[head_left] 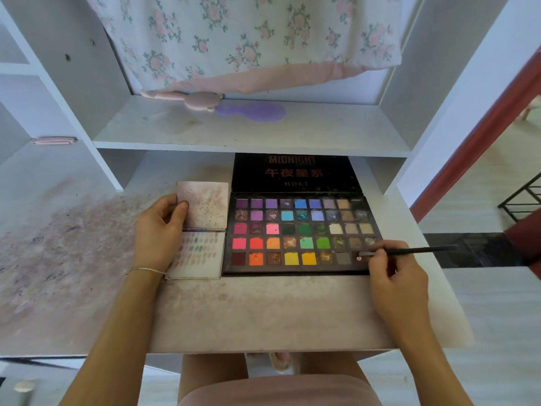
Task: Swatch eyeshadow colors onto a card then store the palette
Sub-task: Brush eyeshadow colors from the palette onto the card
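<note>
We've got the palette (301, 232) lying open on the desk (248, 312), and everything hangs off it. Our right hand (395, 279) pinches a thin black brush (409, 251) at the palette's near right corner, bristle tip down in a pan of the nearest row, handle running out to the right, away from the palette. So the brush's long axis lies roughly across us, tip pointing left. The card (202, 230) sits flush against the palette's left edge, a folded, hinged piece, and our left hand (159, 230) holds its left side, thumb pressed on the upper leaf. The lower leaf already carries rows of small smudges. To swatch, we judge the tip must travel leftward across the whole palette; the right hand alone carries it. Pans look powdery and matte, several dug out; the lid is a glossy black slab standing behind.
</note>
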Available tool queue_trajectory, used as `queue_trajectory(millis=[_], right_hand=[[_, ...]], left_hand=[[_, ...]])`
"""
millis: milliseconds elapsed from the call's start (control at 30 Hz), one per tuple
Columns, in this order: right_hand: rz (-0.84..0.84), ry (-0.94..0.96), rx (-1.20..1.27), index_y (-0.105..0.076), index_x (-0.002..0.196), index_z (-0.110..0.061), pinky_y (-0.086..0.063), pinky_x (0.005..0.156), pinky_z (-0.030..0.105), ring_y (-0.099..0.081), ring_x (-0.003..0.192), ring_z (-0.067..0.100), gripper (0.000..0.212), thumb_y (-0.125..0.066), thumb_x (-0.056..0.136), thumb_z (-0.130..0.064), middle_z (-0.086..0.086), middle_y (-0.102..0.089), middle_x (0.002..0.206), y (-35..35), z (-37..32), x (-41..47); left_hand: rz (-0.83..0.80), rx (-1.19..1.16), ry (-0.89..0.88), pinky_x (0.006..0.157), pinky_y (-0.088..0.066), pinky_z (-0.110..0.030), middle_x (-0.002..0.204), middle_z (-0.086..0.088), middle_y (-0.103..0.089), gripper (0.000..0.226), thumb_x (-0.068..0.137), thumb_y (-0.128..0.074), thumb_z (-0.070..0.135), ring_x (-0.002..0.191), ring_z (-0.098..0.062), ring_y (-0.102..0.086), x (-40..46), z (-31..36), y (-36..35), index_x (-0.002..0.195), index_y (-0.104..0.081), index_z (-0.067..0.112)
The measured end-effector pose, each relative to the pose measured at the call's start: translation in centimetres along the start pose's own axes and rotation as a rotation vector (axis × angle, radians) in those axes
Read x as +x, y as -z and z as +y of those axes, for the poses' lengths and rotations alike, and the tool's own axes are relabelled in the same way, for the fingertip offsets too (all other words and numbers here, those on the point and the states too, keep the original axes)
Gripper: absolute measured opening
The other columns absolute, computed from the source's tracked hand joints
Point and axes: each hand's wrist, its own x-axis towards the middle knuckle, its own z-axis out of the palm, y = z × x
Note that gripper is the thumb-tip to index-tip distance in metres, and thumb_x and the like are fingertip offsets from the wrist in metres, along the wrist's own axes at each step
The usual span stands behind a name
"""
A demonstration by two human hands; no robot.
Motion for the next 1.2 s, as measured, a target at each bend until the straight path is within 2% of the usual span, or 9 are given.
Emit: queue_trajectory(millis=[167, 333, 633, 767, 867, 967, 1100, 1200], right_hand=[[-0.031, -0.010, -0.054, -0.052, 0.084, -0.019, -0.040, 0.049, 0.006, -0.053, 0.066, 0.003, 0.012, -0.049, 0.089, -0.009, -0.014, -0.053, 0.071, -0.2, 0.2, 0.1], [-0.001, -0.010, -0.026, -0.052, 0.084, -0.020, -0.038, 0.054, -0.003, -0.052, 0.067, 0.003, 0.014, -0.049, 0.089, -0.007, -0.016, -0.053, 0.072, -0.1, 0.3, 0.0], [-0.003, -0.016, -0.004, -0.052, 0.085, -0.019, -0.039, 0.050, 0.006, -0.053, 0.068, 0.002, 0.011, -0.050, 0.089, -0.009, -0.012, -0.055, 0.073, -0.1, 0.3, 0.0], [-0.058, 0.025, 0.065, -0.049, 0.080, -0.030, -0.043, 0.055, 0.003, -0.057, 0.072, -0.002, 0.028, -0.049, 0.089, -0.004, -0.017, -0.055, 0.078, -0.2, -0.4, -0.3], [-0.105, 0.089, 0.133, -0.048, 0.080, -0.034, -0.045, 0.059, 0.004, -0.056, 0.080, -0.013, 0.037, -0.048, 0.088, 0.002, -0.014, -0.056, 0.080, -0.8, -1.4, -0.7], [-0.160, 0.123, 0.194, -0.051, 0.078, -0.030, -0.046, 0.057, 0.006, -0.058, 0.077, -0.010, 0.036, -0.049, 0.087, 0.004, -0.013, -0.058, 0.075, -2.4, -2.4, -1.3], [-0.221, 0.133, 0.263, -0.052, 0.079, -0.031, -0.044, 0.057, 0.005, -0.059, 0.076, -0.004, 0.030, -0.051, 0.087, -0.002, -0.010, -0.060, 0.072, -4.9, -3.7, -2.1], [-0.292, 0.140, 0.300, -0.052, 0.082, -0.029, -0.043, 0.058, 0.006, -0.059, 0.073, -0.002, 0.030, -0.050, 0.087, 0.000, -0.011, -0.061, 0.070, -6.4, -4.7, -2.6]], left_hand=[[0.012, -0.008, -0.013, 0.064, -0.043, 0.000, 0.093, -0.001, -0.062, 0.021, 0.092, -0.051, 0.010, 0.076, -0.006, -0.056, 0.2, -0.1, 0.0, 0.109, -0.063, 0.004], [0.010, -0.017, -0.016, 0.067, -0.042, -0.009, 0.091, -0.001, -0.062, 0.021, 0.092, -0.051, 0.011, 0.075, 0.000, -0.055, 0.1, -0.2, 0.0, 0.108, -0.063, 0.004], [0.005, -0.005, -0.027, 0.069, -0.041, -0.013, 0.091, 0.000, -0.062, 0.021, 0.091, -0.052, 0.012, 0.075, 0.000, -0.055, 0.2, -0.5, 0.0, 0.109, -0.063, 0.005], [0.008, -0.011, -0.021, 0.069, -0.041, -0.013, 0.090, 0.001, -0.062, 0.021, 0.091, -0.053, 0.012, 0.074, -0.001, -0.056, 0.3, -0.5, -0.1, 0.108, -0.063, 0.005], [0.003, -0.009, -0.025, 0.068, -0.041, -0.012, 0.091, 0.001, -0.062, 0.022, 0.091, -0.052, 0.013, 0.075, 0.000, -0.056, 0.3, -0.4, -0.1, 0.109, -0.063, 0.006], [-0.002, -0.011, -0.022, 0.068, -0.042, -0.012, 0.093, 0.002, -0.062, 0.021, 0.092, -0.051, 0.013, 0.076, -0.001, -0.056, 0.2, -0.4, 0.0, 0.109, -0.063, 0.007], [-0.003, -0.041, -0.011, 0.070, -0.042, -0.015, 0.092, 0.003, -0.063, 0.020, 0.092, -0.051, 0.010, 0.080, -0.013, -0.059, 0.2, -0.3, -0.1, 0.106, -0.064, 0.007], [-0.009, -0.044, -0.006, 0.069, -0.043, -0.012, 0.089, 0.004, -0.063, 0.019, 0.091, -0.051, 0.010, 0.077, -0.005, -0.058, 0.2, -0.2, -0.1, 0.105, -0.064, 0.008]])
